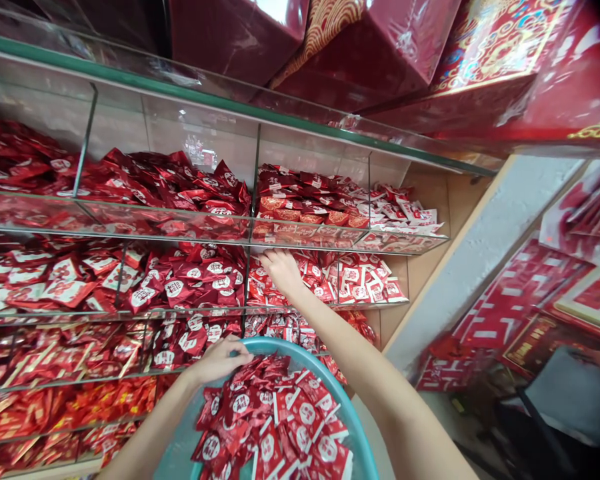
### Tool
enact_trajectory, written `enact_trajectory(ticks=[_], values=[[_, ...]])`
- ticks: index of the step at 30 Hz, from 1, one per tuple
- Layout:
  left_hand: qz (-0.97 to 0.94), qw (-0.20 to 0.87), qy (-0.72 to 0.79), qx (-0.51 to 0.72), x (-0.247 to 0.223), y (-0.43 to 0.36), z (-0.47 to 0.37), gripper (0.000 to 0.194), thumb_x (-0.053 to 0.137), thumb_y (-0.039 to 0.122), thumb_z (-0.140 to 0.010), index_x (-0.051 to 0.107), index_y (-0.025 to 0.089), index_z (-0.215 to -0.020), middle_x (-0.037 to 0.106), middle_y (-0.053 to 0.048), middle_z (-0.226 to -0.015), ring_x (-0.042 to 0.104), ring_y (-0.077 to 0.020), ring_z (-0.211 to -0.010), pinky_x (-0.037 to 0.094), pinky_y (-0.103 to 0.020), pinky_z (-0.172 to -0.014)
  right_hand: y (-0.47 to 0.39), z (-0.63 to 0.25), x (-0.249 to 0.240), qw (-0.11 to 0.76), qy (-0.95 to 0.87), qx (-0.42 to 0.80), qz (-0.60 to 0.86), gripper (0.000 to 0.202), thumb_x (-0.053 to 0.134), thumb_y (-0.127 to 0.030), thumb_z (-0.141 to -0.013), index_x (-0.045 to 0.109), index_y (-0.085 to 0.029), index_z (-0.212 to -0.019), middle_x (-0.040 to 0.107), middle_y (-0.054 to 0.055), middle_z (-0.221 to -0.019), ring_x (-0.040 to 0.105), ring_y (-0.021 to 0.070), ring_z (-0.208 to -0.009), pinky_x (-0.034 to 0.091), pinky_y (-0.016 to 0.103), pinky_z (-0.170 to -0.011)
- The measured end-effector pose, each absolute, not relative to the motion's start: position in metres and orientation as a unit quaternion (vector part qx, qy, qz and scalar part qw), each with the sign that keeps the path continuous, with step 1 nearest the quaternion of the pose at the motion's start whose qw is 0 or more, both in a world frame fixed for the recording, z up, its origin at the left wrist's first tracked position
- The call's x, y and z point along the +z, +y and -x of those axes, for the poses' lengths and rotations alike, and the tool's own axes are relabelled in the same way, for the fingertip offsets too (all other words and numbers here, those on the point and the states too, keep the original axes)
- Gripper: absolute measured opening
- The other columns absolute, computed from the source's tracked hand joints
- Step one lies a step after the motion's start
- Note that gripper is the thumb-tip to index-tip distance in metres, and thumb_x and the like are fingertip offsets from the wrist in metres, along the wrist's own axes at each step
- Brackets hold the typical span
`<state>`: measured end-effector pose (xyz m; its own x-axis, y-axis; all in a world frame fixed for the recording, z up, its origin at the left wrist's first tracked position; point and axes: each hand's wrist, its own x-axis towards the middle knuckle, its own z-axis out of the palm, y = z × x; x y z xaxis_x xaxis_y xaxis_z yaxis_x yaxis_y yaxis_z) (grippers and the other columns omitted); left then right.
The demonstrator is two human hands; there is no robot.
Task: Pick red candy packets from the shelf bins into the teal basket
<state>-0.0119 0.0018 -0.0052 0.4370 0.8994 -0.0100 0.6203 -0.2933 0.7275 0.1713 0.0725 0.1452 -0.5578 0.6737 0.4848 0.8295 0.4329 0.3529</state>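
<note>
A round teal basin point(365, 427) holds many small red packets point(307, 413) with white round labels. My left hand point(225, 359) is closed on the basin's far left rim, its thumb towards the inside. Above and to the right, my right hand point(280, 268) reaches into a glass-fronted shelf compartment, over red and white packets point(310, 270). Its fingertips lie near the upper left corner of that compartment, and whether they hold anything is too small to tell.
Glass shelves with dividers point(250, 287) hold more red packets in rows. Large red boxes point(360, 53) stand on the top shelf. At right are a pale wall post point(440, 267), red patterned goods point(510, 300) and a grey object point(570, 393).
</note>
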Motion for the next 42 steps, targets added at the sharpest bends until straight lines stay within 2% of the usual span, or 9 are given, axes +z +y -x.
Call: enact_trajectory(ticks=[4, 8, 12, 18, 23, 28, 34, 42], values=[[-0.775, 0.335, 0.491, 0.212, -0.003, 0.001, 0.010, 0.040, 0.050, 0.058, -0.071, 0.069, 0.023, -0.072, 0.062, 0.000, -0.089, 0.054, -0.0179, -0.087, 0.037, -0.026, -0.084, 0.044, -0.182, 0.135, 0.230, -0.830, -0.262, 0.435, 0.033, 0.029, -0.023, -0.094, 0.047, -0.019, -0.122, 0.052, 0.008, -0.120, 0.043, 0.0188, -0.104, 0.034, 0.031, -0.086], [-0.779, 0.331, 0.490, 0.209, -0.003, 0.002, 0.010, 0.040, 0.050, 0.058, -0.071, 0.069, 0.022, -0.072, 0.062, 0.000, -0.087, 0.053, -0.0181, -0.087, 0.037, -0.027, -0.085, -0.007, -0.203, 0.123, 0.330, -0.834, -0.209, 0.389, 0.031, 0.034, -0.022, -0.093, 0.052, -0.016, -0.118, 0.057, 0.008, -0.114, 0.045, 0.0162, -0.103, 0.035, 0.030, -0.087], [-0.784, 0.330, 0.487, 0.198, -0.003, 0.003, 0.010, 0.041, 0.049, 0.059, -0.072, 0.069, 0.022, -0.074, 0.062, 0.000, -0.086, 0.053, -0.0178, -0.086, 0.037, -0.027, -0.085, -0.064, -0.234, 0.098, 0.399, -0.830, -0.121, 0.370, 0.028, 0.042, -0.018, -0.090, 0.054, -0.018, -0.116, 0.060, 0.008, -0.107, 0.051, 0.0160, -0.098, 0.041, 0.031, -0.081], [-0.786, 0.329, 0.485, 0.197, -0.002, 0.003, 0.009, 0.042, 0.049, 0.059, -0.072, 0.068, 0.022, -0.071, 0.062, 0.000, -0.087, 0.053, -0.0181, -0.089, 0.036, -0.026, -0.086, -0.126, -0.278, 0.039, 0.426, -0.792, -0.008, 0.438, 0.028, 0.044, -0.015, -0.087, 0.058, -0.023, -0.110, 0.061, 0.008, -0.100, 0.057, 0.0186, -0.091, 0.047, 0.035, -0.078], [-0.779, 0.333, 0.498, 0.188, -0.001, 0.002, 0.008, 0.039, 0.050, 0.058, -0.071, 0.069, 0.024, -0.075, 0.063, 0.001, -0.093, 0.054, -0.0187, -0.091, 0.036, -0.026, -0.086, -0.162, -0.284, 0.015, 0.393, -0.801, 0.030, 0.451, 0.030, 0.043, -0.013, -0.087, 0.055, -0.022, -0.114, 0.061, 0.007, -0.103, 0.059, 0.0164, -0.095, 0.050, 0.028, -0.082], [-0.781, 0.333, 0.492, 0.193, -0.004, 0.003, 0.009, 0.039, 0.050, 0.058, -0.071, 0.070, 0.025, -0.076, 0.063, 0.001, -0.094, 0.054, -0.0185, -0.092, 0.036, -0.027, -0.087, -0.172, -0.265, 0.014, 0.292, -0.872, 0.100, 0.379, 0.027, 0.038, -0.013, -0.090, 0.051, -0.018, -0.114, 0.059, 0.007, -0.109, 0.058, 0.0131, -0.099, 0.049, 0.021, -0.085], [-0.778, 0.339, 0.489, 0.200, -0.006, 0.003, 0.009, 0.040, 0.050, 0.058, -0.071, 0.070, 0.024, -0.077, 0.063, 0.000, -0.093, 0.054, -0.0183, -0.091, 0.037, -0.027, -0.087, -0.164, -0.253, 0.003, 0.180, -0.925, 0.037, 0.333, 0.025, 0.035, -0.013, -0.090, 0.051, -0.016, -0.108, 0.060, 0.005, -0.109, 0.061, 0.0132, -0.087, 0.052, 0.022, -0.077], [-0.786, 0.324, 0.490, 0.194, -0.009, 0.005, 0.010, 0.038, 0.050, 0.057, -0.072, 0.069, 0.025, -0.077, 0.064, 0.001, -0.094, 0.055, -0.0181, -0.091, 0.037, -0.026, -0.087, -0.153, -0.257, -0.011, 0.144, -0.933, -0.035, 0.327, 0.019, 0.035, -0.017, -0.092, 0.052, -0.016, -0.098, 0.060, 0.004, -0.109, 0.060, 0.0128, -0.083, 0.051, 0.022, -0.071]])
